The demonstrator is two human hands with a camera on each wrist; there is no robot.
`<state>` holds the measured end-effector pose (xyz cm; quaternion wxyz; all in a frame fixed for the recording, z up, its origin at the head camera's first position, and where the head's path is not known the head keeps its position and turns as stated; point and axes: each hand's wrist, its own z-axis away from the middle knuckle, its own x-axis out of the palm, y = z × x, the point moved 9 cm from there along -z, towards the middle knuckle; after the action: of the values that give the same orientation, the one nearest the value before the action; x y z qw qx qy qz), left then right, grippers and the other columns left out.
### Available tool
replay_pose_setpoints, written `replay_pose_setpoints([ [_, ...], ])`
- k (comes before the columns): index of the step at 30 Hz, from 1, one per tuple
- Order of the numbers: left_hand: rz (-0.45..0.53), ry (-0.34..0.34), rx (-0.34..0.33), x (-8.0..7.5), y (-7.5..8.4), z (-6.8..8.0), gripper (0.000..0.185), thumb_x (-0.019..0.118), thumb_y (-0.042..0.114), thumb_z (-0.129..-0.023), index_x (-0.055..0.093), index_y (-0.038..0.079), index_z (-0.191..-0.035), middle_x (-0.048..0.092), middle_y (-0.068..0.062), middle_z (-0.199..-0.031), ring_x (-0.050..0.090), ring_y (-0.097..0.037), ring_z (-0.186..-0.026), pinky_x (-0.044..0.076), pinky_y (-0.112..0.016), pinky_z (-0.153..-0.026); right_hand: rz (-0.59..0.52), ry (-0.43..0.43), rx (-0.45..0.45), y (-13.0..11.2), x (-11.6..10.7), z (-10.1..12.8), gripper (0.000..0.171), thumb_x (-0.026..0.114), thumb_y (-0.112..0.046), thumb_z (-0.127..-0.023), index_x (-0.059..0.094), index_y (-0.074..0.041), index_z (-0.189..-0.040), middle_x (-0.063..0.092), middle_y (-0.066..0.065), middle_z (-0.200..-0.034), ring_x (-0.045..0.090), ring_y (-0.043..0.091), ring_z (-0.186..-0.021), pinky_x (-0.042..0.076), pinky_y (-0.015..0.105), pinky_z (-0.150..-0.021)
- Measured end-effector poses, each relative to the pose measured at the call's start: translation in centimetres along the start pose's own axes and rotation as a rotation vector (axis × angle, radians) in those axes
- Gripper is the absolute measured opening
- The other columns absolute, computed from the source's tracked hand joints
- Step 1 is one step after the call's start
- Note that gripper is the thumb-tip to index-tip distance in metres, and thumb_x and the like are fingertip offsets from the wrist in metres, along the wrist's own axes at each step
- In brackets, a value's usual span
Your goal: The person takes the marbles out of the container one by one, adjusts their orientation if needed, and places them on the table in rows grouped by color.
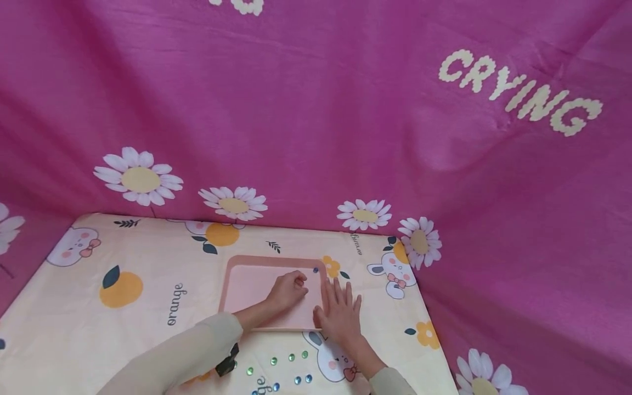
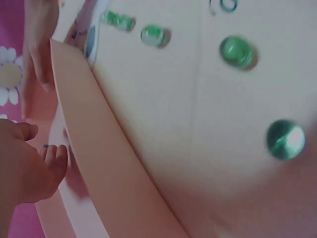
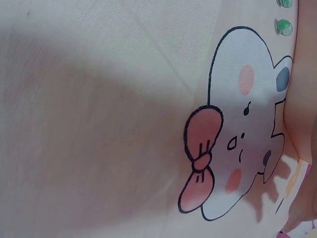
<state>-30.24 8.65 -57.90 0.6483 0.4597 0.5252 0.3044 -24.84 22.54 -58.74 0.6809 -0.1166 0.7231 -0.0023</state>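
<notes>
A shallow pink tray (image 1: pixel 276 261) lies on the table, with one dark blue marble (image 1: pixel 316 270) in its far right corner. My left hand (image 1: pixel 287 292) hovers over the tray, fingers loosely curled and thumb apart from them, just left of that marble. The left wrist view shows nothing between the thumb and fingers of the left hand (image 2: pixel 34 168). My right hand (image 1: pixel 340 318) rests at the tray's right edge with its fingers spread. In front of the tray lie several green marbles (image 1: pixel 274 361) and several blue marbles (image 1: pixel 298 379).
A cream tablecloth (image 1: pixel 148 340) printed with oranges and rabbits covers the table. Behind and beside it hangs a magenta curtain (image 1: pixel 306 120) with daisies. A black device (image 1: pixel 228 361) sits at the left wrist. One green marble (image 2: pixel 286 140) appears large in the left wrist view.
</notes>
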Motion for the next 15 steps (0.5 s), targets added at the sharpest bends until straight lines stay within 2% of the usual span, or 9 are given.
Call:
replay_pose_setpoints([
  [5,-0.048,0.050,0.022,0.2,-0.4,-1.3,0.025,0.069,-0.001,-0.090,0.063,-0.006,-0.113,0.065,-0.017,-0.100,0.060,-0.024,-0.087,0.055,-0.039,-0.082,0.018,0.001,-0.006,0.1,0.4,0.1,0.074,0.051,-0.052,-0.097,0.027,-0.018,-0.159,0.023,0.011,-0.163,0.012,0.045,-0.147,0.013,0.073,-0.109],
  [10,-0.062,0.080,0.036,0.6,-0.4,-2.6,0.028,0.069,-0.001,-0.090,0.063,-0.005,-0.117,0.064,-0.018,-0.106,0.058,-0.026,-0.092,0.054,-0.042,-0.086,0.019,0.005,-0.003,0.2,0.5,0.0,0.075,0.050,-0.053,-0.097,0.026,-0.020,-0.159,0.023,0.010,-0.163,0.012,0.044,-0.147,0.014,0.072,-0.110],
  [15,-0.117,0.086,0.063,1.3,-0.1,-3.9,0.032,0.070,0.000,-0.090,0.065,0.000,-0.122,0.066,-0.017,-0.111,0.061,-0.029,-0.099,0.053,-0.043,-0.091,0.007,-0.001,0.005,0.2,0.5,0.0,0.075,0.049,-0.052,-0.097,0.025,-0.020,-0.159,0.022,0.010,-0.163,0.012,0.045,-0.147,0.011,0.073,-0.110],
])
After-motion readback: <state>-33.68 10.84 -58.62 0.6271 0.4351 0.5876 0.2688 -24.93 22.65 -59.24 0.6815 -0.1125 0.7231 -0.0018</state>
